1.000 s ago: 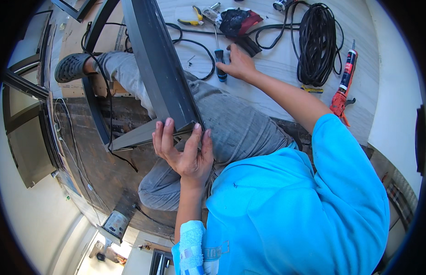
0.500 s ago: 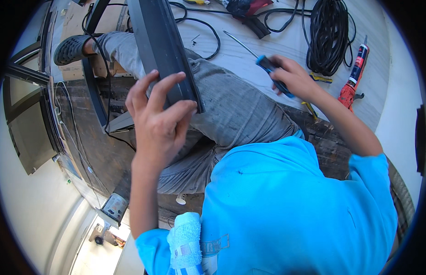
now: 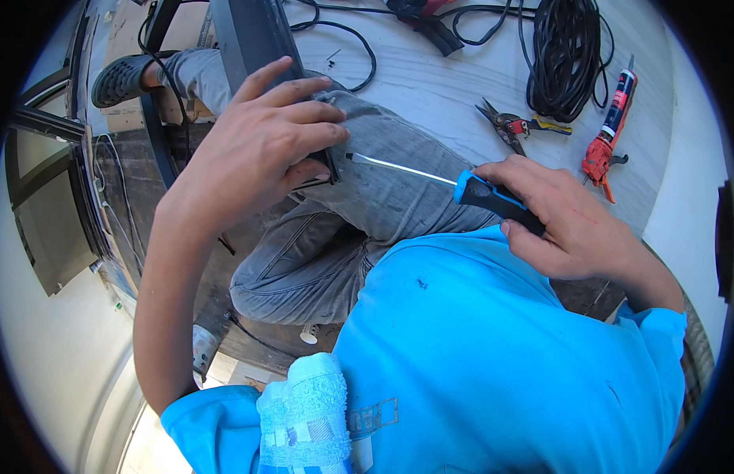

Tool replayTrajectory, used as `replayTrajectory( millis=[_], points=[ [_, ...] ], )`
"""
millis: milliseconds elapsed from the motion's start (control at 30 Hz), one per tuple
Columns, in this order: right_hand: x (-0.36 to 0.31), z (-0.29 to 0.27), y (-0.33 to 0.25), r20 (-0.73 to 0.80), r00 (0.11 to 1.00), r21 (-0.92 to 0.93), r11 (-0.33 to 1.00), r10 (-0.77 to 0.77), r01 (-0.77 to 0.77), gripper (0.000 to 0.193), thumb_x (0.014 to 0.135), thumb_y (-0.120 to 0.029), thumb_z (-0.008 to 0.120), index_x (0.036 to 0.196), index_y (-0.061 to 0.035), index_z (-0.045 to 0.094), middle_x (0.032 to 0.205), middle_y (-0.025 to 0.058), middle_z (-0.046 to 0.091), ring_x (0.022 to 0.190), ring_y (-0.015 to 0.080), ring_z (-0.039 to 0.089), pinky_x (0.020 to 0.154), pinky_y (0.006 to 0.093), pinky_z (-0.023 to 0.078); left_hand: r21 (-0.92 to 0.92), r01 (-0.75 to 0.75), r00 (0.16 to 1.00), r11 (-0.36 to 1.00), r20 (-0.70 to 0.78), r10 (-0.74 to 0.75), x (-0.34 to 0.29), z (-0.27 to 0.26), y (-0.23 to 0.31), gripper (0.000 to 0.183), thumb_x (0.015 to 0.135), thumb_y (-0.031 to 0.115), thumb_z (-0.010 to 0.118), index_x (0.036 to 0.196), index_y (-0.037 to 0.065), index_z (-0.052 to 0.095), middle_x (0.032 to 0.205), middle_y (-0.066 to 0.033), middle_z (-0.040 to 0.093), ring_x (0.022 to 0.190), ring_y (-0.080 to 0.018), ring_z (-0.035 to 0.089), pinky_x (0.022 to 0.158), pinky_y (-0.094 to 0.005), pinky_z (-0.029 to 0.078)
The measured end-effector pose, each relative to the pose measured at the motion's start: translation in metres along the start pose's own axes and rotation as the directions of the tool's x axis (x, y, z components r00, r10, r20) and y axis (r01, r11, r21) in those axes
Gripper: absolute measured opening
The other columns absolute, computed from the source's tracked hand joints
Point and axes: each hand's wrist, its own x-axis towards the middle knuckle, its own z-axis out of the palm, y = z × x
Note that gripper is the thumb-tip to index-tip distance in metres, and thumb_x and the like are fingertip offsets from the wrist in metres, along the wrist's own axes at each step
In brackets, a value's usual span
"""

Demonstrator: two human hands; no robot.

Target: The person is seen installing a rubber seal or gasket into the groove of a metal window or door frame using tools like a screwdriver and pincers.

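Note:
My right hand point(image 3: 568, 221) is closed round the blue-and-black handle of a flat-blade screwdriver point(image 3: 493, 201). Its shaft points left across my thigh, the tip near the end of a dark grey metal profile point(image 3: 256, 39). Over that near end lies my left hand point(image 3: 264, 146), fingers stretched out and spread, the thumb by the profile's lower edge. The hand hides part of the profile, and whether it presses on it I cannot tell. The profile rests on my grey-trousered leg.
Tin snips point(image 3: 509, 126), a coil of black cable point(image 3: 568, 67) and a red caulking gun point(image 3: 608, 134) lie on the white surface to the right. A red-and-black power tool point(image 3: 434, 28) is at the top. Dark frames point(image 3: 47, 126) stand at left.
The screwdriver has swung from pointing up and away to pointing left at the profile's end, nearer my body. My left hand has turned and now covers the profile's end; the tin snips show more fully.

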Motion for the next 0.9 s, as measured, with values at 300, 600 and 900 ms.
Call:
replayTrajectory(
  millis=[300, 600, 900],
  points=[
    [-0.002, 0.004, -0.015, -0.029, 0.998, -0.046, 0.997, -0.058, 0.056, 0.056, 0.085, -0.008, 0.061, 0.138, 0.0048, 0.052, 0.115, 0.0239, 0.066, 0.091, 0.039, 0.067, 0.078, 0.0452, 0.055, 0.009, -0.112, 0.973, 0.994, 0.203, 0.108, 0.013, -0.006, -0.005, 0.031, 0.077, 0.021, 0.083, 0.106, 0.011, 0.077, 0.115, -0.0046, 0.074, 0.126, -0.025, 0.062, 0.121, -0.0468, 0.039],
    [0.004, -0.007, -0.035, 0.123, 0.991, -0.123, 0.992, 0.051, -0.036, 0.066, 0.082, 0.0, 0.063, 0.146, 0.0023, 0.049, 0.118, 0.021, 0.067, 0.096, 0.0362, 0.069, 0.082, 0.0425, 0.055, -0.032, -0.123, 0.981, 0.992, 0.147, 0.126, 0.007, 0.006, -0.006, 0.027, 0.073, 0.018, 0.083, 0.097, 0.007, 0.075, 0.107, -0.0063, 0.074, 0.118, -0.026, 0.064, 0.117, -0.0455, 0.042],
    [0.01, -0.007, -0.053, 0.129, 0.989, -0.296, 0.955, 0.079, -0.037, 0.064, 0.083, 0.0, 0.063, 0.146, -0.0008, 0.052, 0.124, 0.0221, 0.067, 0.104, 0.037, 0.069, 0.086, 0.0439, 0.055, -0.078, -0.098, 0.992, 0.992, 0.068, 0.103, 0.005, 0.016, -0.008, 0.025, 0.072, 0.019, 0.084, 0.092, 0.006, 0.076, 0.1, -0.0064, 0.073, 0.114, -0.0269, 0.064, 0.114, -0.0457, 0.041]
  ],
)
